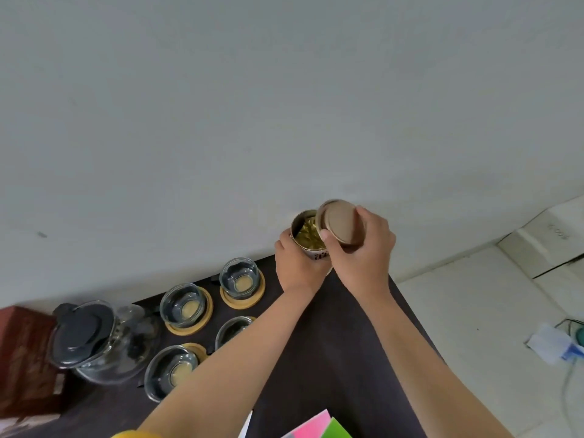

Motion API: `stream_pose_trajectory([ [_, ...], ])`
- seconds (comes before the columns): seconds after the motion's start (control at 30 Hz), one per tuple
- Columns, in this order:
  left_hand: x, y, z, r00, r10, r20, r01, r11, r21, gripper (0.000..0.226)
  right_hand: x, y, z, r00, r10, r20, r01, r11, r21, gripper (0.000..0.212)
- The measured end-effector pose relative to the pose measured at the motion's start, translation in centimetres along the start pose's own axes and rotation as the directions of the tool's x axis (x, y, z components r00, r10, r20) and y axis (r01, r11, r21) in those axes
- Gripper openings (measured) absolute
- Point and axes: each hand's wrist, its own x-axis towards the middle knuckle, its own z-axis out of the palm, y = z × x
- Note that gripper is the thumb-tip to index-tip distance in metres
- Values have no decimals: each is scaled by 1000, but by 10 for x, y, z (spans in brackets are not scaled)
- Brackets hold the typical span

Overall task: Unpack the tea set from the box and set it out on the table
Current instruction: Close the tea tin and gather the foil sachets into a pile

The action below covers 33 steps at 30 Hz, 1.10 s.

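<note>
My left hand (pixel 295 263) grips a small round tea canister (pixel 308 237) above the far corner of the dark table (pixel 331 358); gold foil shows inside it. My right hand (pixel 363 248) holds its tan round lid (pixel 341 221), tilted and lifted off the canister's right rim. A glass teapot (pixel 104 343) with a dark grey lid stands at the left. Several glass cups sit on round wooden coasters: one at the back (pixel 240 278), one in the middle (pixel 183 306), one in front (pixel 170 371), and one (pixel 232 330) partly hidden by my left forearm.
A reddish-brown box (pixel 22 358) stands at the far left beside the teapot. Pink and green paper (pixel 322 428) lies at the table's near edge. A grey wall rises behind the table. To the right lie a white floor, a cable and a blue-white object (pixel 556 346).
</note>
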Motion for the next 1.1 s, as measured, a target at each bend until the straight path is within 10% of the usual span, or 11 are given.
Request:
stream_pose_trajectory([
  [0.23, 2, -19, -33, 998, 65, 17, -65, 998, 13, 94, -98, 39, -7, 976, 202, 87, -186, 970, -158, 72],
  [0.53, 0, -28, -33, 998, 47, 47, -47, 999, 10, 95, -131, 57, 27, 943, 186, 277, -70, 921, -383, 80],
  [1.1, -117, -39, -112, 997, -62, -42, 65, 995, 74, 85, -193, -5, -9, 934, 210, 289, -112, 940, -321, 82],
])
